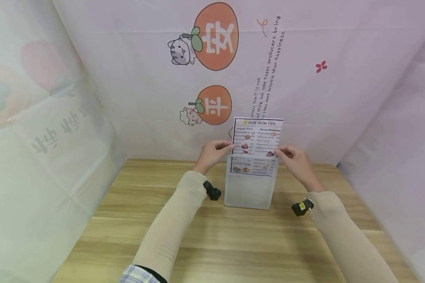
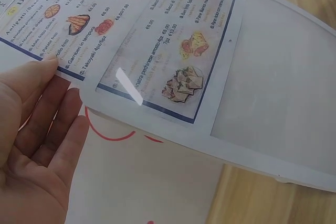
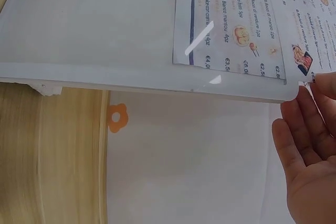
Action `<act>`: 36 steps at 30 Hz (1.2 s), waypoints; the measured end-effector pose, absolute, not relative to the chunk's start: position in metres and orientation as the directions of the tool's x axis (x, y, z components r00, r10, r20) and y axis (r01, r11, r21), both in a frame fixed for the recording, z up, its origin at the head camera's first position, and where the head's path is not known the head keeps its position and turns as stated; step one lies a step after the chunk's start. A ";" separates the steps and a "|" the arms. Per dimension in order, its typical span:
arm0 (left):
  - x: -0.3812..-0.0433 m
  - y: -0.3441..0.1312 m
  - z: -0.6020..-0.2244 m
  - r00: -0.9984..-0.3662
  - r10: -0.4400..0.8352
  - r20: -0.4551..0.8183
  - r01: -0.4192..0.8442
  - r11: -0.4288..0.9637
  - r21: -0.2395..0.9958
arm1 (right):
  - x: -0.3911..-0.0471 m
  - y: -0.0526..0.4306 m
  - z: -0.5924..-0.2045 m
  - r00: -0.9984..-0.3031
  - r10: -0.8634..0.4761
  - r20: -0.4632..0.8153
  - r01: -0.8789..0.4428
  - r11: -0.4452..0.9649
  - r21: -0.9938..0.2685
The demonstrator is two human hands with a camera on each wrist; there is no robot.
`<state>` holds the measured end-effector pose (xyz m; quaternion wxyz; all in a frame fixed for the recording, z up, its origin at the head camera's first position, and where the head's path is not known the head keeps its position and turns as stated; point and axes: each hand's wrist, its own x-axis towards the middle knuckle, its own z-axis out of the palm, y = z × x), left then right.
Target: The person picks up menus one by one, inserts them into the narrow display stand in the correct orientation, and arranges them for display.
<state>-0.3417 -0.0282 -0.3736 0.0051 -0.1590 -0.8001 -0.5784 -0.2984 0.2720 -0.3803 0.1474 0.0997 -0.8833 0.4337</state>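
Note:
A printed menu sheet headed "DIM SUM INN" (image 1: 256,135) is partly inside a clear, white-edged sign holder (image 1: 248,192) that stands on the table. Its lower part shows through the holder's clear front, while the upper part sticks out above the top edge. My left hand (image 1: 214,154) pinches the sheet's left edge between thumb and fingers, just above the holder's corner. On the opposite edge, my right hand (image 1: 297,163) pinches the sheet at about the same height. In the left wrist view, the thumb of the left hand (image 2: 37,129) lies on the menu's printed face.
The holder stands towards the back of a wood-grain table (image 1: 233,243). Behind it hangs a pale cloth backdrop (image 1: 145,98) with orange fruit and cartoon animals. More cloth (image 1: 386,129) closes off both sides. A small black camera (image 1: 212,191) is strapped to each wrist.

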 end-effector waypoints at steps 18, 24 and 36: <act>-0.341 -0.029 -0.383 -0.952 0.256 0.170 0.247 0.305 0.920 | -0.296 0.275 -0.387 -0.941 -0.074 0.329 -0.306 0.602 -0.738; -0.341 -0.029 -0.386 -0.952 0.261 0.163 0.241 0.305 0.921 | -0.295 0.276 -0.389 -0.941 -0.077 0.330 -0.308 0.598 -0.740; -0.342 -0.029 -0.391 -0.953 0.253 0.165 0.243 0.316 0.917 | -0.295 0.277 -0.393 -0.947 -0.091 0.308 -0.300 0.598 -0.743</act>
